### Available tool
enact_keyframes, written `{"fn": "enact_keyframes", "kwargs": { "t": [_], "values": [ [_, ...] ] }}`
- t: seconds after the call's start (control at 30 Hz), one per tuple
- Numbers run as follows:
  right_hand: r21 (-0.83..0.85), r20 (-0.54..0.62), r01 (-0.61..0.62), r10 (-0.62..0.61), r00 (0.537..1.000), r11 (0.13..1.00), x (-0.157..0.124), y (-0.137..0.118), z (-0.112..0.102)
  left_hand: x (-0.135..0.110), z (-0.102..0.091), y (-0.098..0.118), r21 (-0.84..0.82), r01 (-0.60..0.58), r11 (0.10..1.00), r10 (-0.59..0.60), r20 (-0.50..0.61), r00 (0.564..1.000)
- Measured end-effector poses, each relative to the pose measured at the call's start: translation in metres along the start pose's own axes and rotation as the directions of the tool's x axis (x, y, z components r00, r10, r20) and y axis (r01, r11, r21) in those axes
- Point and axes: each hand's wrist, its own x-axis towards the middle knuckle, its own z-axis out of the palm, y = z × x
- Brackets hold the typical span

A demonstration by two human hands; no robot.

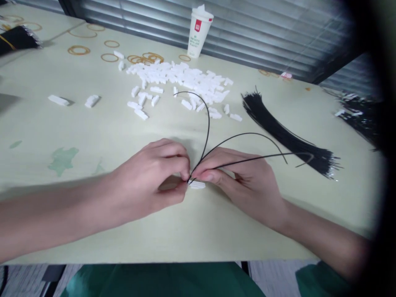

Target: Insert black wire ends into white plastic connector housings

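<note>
My left hand (pixel 151 179) and my right hand (pixel 244 181) meet at the middle of the pale table (pixel 93 136), fingertips pinched together. Between them lies a small white plastic connector (pixel 197 185), and three thin black wires (pixel 208 123) rise from the pinch and arc up and to the right. My left hand pinches at the wire ends beside the connector. My right hand grips the wires just behind that spot, its fingers resting over the connector.
A heap of white connectors (pixel 182 82) lies at the table's far middle, with a few strays (pixel 92 100) to the left. A bundle of black wires (pixel 287 136) lies at right. Rubber bands (pixel 78 50) and a paper cup (pixel 199 31) sit near the far edge.
</note>
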Motion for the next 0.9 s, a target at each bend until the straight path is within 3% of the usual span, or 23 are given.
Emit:
{"fn": "enact_keyframes", "kwargs": {
  "t": [0.13, 0.33, 0.6, 0.9],
  "values": [
    [-0.018, -0.017, 0.079, -0.080, 0.997, 0.997, -0.003, 0.003, 0.001, 0.000, 0.000, 0.001, 0.002, 0.005, 1.000, -0.005, 0.016, 1.000],
    [-0.105, 0.021, 0.094, -0.092, 0.996, 0.990, -0.004, 0.004, 0.001, 0.000, 0.001, 0.001, 0.008, 0.004, 1.000, -0.004, 0.021, 1.000],
    [-0.274, 0.087, 0.052, -0.029, 0.996, 0.960, -0.007, 0.003, 0.003, 0.000, 0.000, 0.000, 0.005, 0.004, 1.000, -0.004, 0.016, 1.000],
    [-0.307, 0.015, 0.008, -0.004, 1.000, 0.952, -0.011, 0.005, 0.005, 0.000, 0.001, 0.001, 0.010, 0.010, 1.000, -0.010, 0.019, 1.000]
  ]
}}
